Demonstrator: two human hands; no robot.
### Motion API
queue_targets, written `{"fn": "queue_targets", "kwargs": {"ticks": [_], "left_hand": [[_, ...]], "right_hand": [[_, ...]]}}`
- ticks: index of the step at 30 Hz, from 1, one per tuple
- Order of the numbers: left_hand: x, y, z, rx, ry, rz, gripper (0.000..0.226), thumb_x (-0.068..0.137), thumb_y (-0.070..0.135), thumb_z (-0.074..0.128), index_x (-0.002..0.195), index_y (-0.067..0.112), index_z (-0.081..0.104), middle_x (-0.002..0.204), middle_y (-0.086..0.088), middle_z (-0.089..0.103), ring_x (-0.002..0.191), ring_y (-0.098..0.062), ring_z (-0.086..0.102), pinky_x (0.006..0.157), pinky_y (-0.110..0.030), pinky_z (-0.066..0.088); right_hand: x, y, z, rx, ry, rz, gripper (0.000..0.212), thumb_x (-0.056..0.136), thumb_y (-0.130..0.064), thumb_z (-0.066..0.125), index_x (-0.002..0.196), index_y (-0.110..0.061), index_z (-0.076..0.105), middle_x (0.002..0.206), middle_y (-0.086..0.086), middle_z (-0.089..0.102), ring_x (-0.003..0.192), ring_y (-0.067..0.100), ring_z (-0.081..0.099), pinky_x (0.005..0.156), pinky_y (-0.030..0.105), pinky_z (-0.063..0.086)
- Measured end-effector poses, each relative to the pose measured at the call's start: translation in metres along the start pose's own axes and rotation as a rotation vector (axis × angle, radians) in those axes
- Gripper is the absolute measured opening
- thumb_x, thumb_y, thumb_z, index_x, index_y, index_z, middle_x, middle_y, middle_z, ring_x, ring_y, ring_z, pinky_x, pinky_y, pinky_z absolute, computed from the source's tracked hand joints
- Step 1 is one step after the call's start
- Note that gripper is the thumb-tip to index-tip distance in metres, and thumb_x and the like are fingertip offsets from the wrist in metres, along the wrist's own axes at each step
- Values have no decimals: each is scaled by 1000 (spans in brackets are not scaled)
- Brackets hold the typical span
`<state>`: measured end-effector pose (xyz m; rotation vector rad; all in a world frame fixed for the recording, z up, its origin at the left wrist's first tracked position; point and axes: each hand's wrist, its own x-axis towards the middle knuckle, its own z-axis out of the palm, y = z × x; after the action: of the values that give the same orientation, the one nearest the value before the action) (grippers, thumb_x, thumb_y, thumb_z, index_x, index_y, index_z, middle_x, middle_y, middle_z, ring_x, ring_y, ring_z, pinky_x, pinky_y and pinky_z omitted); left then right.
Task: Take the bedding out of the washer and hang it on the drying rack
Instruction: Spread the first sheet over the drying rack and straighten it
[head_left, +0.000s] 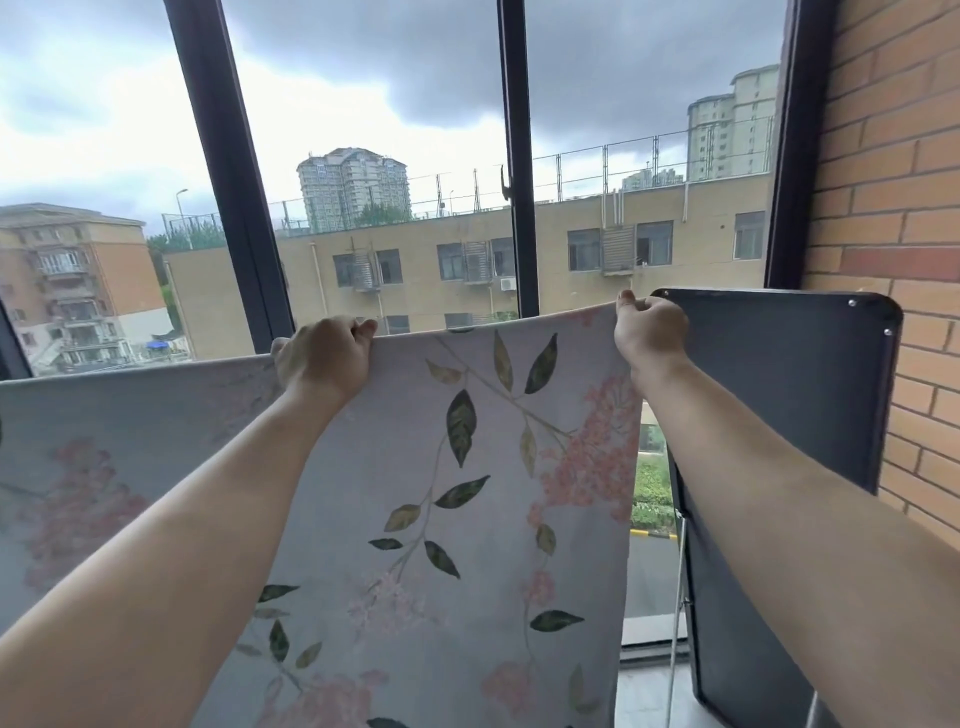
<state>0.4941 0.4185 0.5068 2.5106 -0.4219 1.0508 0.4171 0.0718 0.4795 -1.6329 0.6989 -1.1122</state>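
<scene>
Left hand: arm raised, fingers curled over sheet top edge.
Right hand: arm raised, pinching sheet's corner.

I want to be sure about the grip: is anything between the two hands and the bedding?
Nothing visible is. The left hand and the right hand both grip the top edge of the floral sheet directly. A dark panel stands to the right of the sheet, beside it and not in between.
</scene>
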Motion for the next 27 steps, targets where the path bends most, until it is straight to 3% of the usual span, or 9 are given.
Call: {"fn": "queue_targets", "kwargs": {"ticks": [4,8,12,14,18,20,22,25,27], "left_hand": [[2,6,1,40,-11,55,44,106,43,40,95,10,69,98,-17,71,96,-36,63,90,-44,40],[0,-2,7,14,78,163,42,105,39,44,87,8,65,92,-17,70,88,-37,64,80,-41,42],[1,-4,4,3,46,137,41,105,39,45,92,8,67,94,-18,71,91,-38,64,83,-41,41],[-1,-4,3,0,51,133,40,105,38,46,90,8,68,93,-18,71,91,-38,64,82,-41,41],[-5,-10,-4,-158,30,103,41,102,38,52,70,12,56,70,-8,63,76,-34,61,67,-34,38],[-3,-17,-11,-378,21,59,36,101,32,53,76,9,65,74,-2,67,77,-26,63,68,-31,42],[-4,-28,-20,-455,61,39,23,99,21,54,89,10,71,89,-3,71,86,-20,64,75,-29,45],[-9,-58,-29,-279,92,58,21,100,16,49,97,13,70,99,-5,69,92,-23,62,78,-27,42],[-14,-89,-34,-167,65,-32,26,103,21,44,102,12,68,102,-8,68,95,-27,62,83,-35,49]], "right_hand": [[-29,-25,-14,23,19,-7,48,90,-58,45,89,-17,69,111,14,68,102,37,64,91,42,53],[-30,-24,-16,-20,-52,-4,35,105,-40,45,94,-11,61,87,7,61,85,28,58,74,31,42],[-35,-20,-9,-63,-36,68,44,102,-38,48,125,-1,58,127,19,61,117,37,60,96,38,48],[-45,-23,-5,-107,-8,147,50,103,-35,47,139,-1,44,144,22,45,131,39,47,105,40,41],[-84,-32,4,-244,94,167,55,95,-23,49,144,-10,28,154,18,22,139,36,28,112,48,25],[-110,-35,22,-306,138,-6,63,90,-20,53,146,-13,26,159,18,16,143,37,25,113,55,24],[-146,-47,55,-344,58,-274,62,91,-21,55,146,-14,27,160,19,18,146,37,24,113,59,25],[-211,-71,105,-307,-183,-629,55,91,-22,56,141,-17,35,158,15,22,148,32,19,117,58,19],[-248,-86,131,-305,-279,-810,55,88,-22,56,140,-17,39,158,13,22,149,32,17,116,58,16]]}}
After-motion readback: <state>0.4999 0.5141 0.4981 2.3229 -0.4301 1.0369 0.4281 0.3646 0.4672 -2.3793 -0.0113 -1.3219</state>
